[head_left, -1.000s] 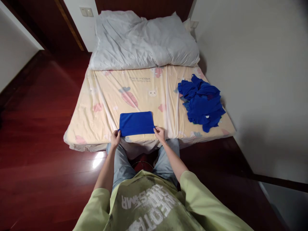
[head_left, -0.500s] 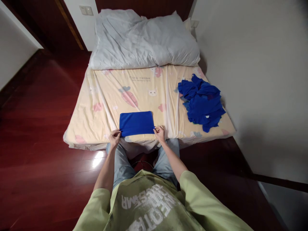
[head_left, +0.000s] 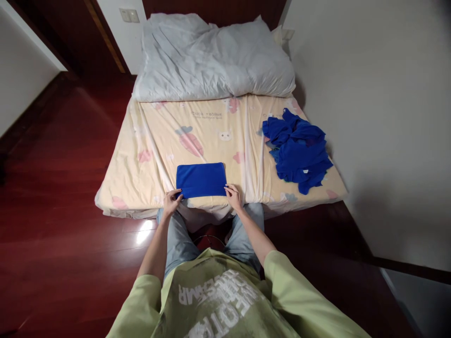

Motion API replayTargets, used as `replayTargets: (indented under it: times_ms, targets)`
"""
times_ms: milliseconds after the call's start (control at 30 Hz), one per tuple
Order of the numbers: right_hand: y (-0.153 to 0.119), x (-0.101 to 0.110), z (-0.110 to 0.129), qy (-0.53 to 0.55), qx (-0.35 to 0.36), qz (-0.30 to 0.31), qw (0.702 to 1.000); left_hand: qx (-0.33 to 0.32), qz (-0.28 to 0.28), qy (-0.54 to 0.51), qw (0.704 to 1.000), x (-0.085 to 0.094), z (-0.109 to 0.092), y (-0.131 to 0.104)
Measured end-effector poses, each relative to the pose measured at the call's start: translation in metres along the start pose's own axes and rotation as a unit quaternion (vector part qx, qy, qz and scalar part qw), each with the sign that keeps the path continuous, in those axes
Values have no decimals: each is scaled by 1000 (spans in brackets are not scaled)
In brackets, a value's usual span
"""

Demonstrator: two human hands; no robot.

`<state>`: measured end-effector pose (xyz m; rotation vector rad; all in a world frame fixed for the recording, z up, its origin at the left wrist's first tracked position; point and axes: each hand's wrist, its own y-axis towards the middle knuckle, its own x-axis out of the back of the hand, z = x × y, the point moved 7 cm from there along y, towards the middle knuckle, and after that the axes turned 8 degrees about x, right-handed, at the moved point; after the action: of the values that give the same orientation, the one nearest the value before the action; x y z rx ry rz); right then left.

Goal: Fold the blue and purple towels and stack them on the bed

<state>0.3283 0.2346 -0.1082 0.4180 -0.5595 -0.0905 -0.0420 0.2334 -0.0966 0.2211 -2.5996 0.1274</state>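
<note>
Cloth: flat blue cloth rectangle (head_left: 201, 179), 6 o'clock on the bed (head_left: 141, 173)
Left hand (head_left: 171, 202): 8 o'clock corner, can't tell if pinching
Right hand (head_left: 233, 197): 4 o'clock corner, same
Heap: crumpled blue cloth pile (head_left: 301, 155), 3 o'clock
Sheet words: "rabbit"

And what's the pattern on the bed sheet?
Pink carrots and white rabbit faces on pale yellow bed sheet; head view.
</note>
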Motion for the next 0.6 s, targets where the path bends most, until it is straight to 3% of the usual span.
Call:
replayTargets:
  times_ms: [333, 467, 600]
  targets:
    - [-1, 6, 4, 22, -6, 105, 994, -33, 21, -4, 999, -3, -4, 1]
    - [1, 6, 2, 50, -20, 80, 995, -34, 11, -20, 999, -2, -1, 3]
    - [4, 8, -4, 78, -63, 28, 995, 21, -11, -26, 999, 0, 10, 5]
